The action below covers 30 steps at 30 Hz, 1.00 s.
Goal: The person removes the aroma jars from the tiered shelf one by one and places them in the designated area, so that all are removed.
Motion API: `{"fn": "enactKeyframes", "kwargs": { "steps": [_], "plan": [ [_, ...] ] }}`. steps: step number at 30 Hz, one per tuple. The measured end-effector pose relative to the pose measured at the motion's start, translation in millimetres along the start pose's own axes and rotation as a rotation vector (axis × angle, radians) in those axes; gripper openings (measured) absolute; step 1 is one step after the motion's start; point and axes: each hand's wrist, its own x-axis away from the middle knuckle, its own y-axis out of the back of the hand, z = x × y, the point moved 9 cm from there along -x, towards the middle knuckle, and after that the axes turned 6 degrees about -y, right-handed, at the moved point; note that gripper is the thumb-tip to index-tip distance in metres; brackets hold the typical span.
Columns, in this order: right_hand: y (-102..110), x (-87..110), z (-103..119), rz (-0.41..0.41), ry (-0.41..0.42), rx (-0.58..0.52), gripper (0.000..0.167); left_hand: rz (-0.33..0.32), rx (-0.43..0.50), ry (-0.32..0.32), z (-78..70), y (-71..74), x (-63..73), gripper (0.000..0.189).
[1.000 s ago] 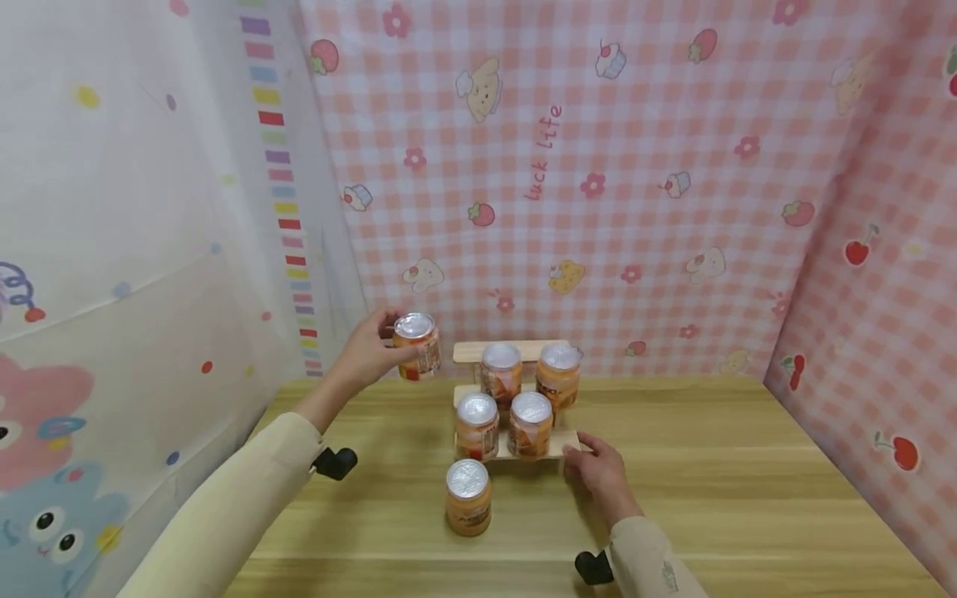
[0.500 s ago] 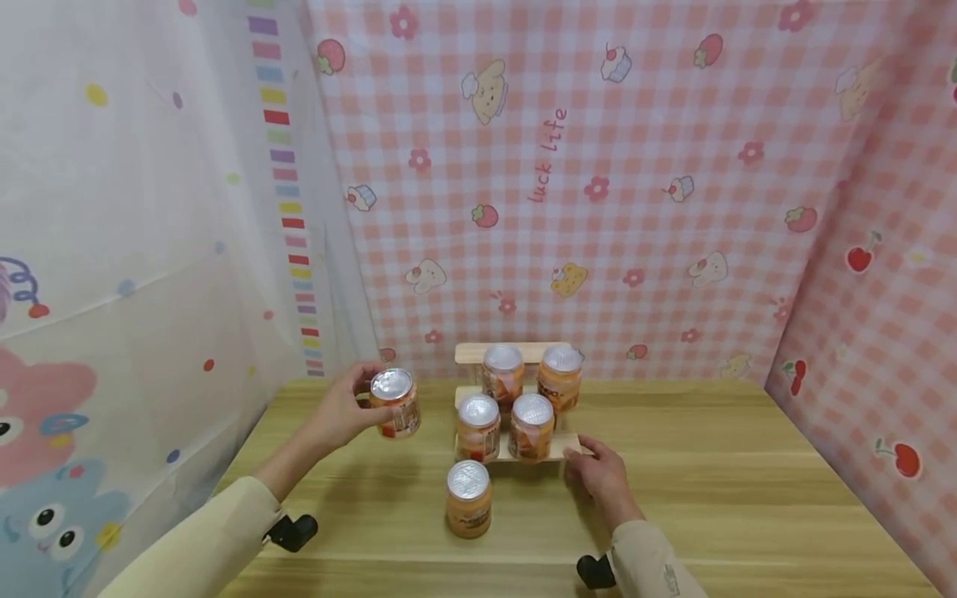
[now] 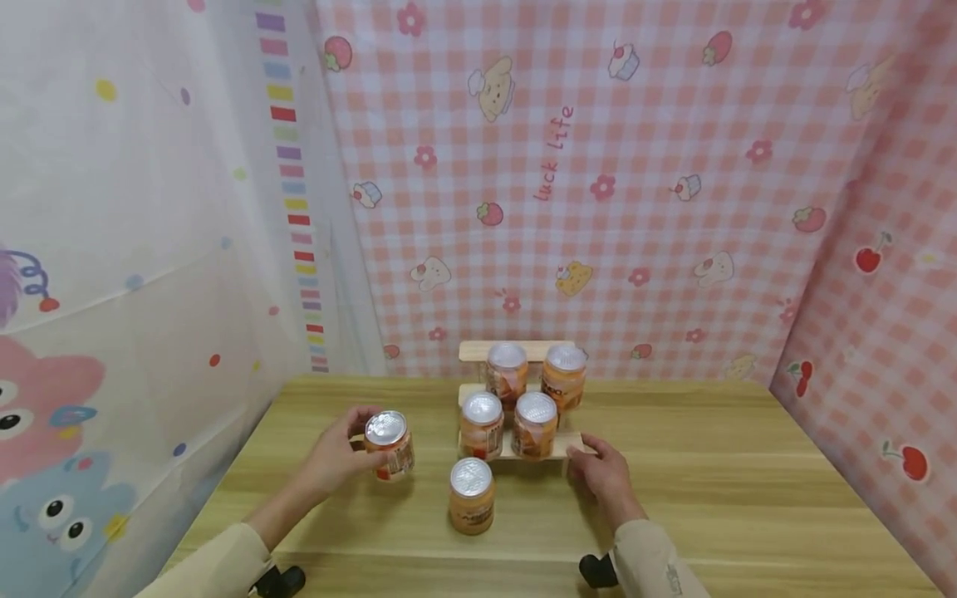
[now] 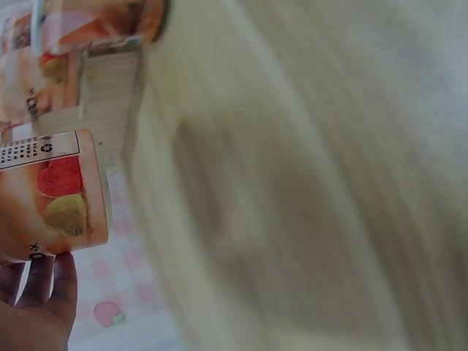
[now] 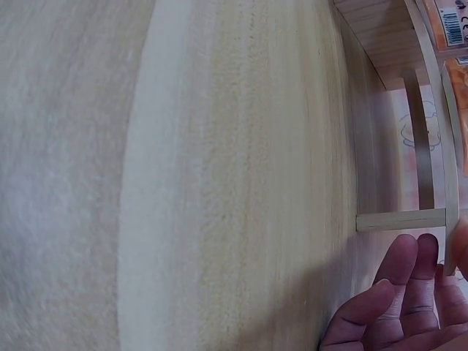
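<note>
My left hand (image 3: 340, 455) grips an orange-labelled can (image 3: 395, 457) with a silver lid, held upright left of the wooden tiered rack (image 3: 564, 446). In the left wrist view, red and yellow pictures show on this can (image 4: 51, 194), and fingers press its side. At the rack's lower right end my right hand (image 3: 607, 475) pinches the shelf board, thumb on top and fingers beneath, as the right wrist view shows near the rack leg (image 5: 402, 220). Two matching cans stand on the lowest shelf, including one can (image 3: 482, 432) at left. Two more stand on the middle shelf, including a right-hand can (image 3: 564, 380).
Another can (image 3: 472, 502) stands on the wooden table (image 3: 718, 498) in front of the rack. The rack's top board (image 3: 473, 350) bears no can. A pink checked cloth (image 3: 673, 224) hangs behind, and a white printed cloth (image 3: 187, 249) at left.
My left hand has lowered the can from beside the rack's top board toward the table, drifting left and nearer to me. The right hand stays at the rack's end.
</note>
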Motion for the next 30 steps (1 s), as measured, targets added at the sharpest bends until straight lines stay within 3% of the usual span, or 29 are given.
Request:
{"fn": "enactKeyframes", "kwargs": {
  "steps": [9,19,30],
  "plan": [
    [2.2,-1.2,-2.1,0.000,-0.007,0.013,0.053,0.017,0.050,-0.009,7.9,-25.7,17.3,0.060],
    [1.8,-0.6,-4.0,0.016,-0.041,0.009,0.055,0.095,0.067,0.017,12.9,-54.9,29.2,0.066],
    [-0.3,-1.5,-4.3,0.022,-0.043,0.003,0.053,0.134,0.106,0.007,12.3,-69.6,35.5,0.065]
  ]
}}
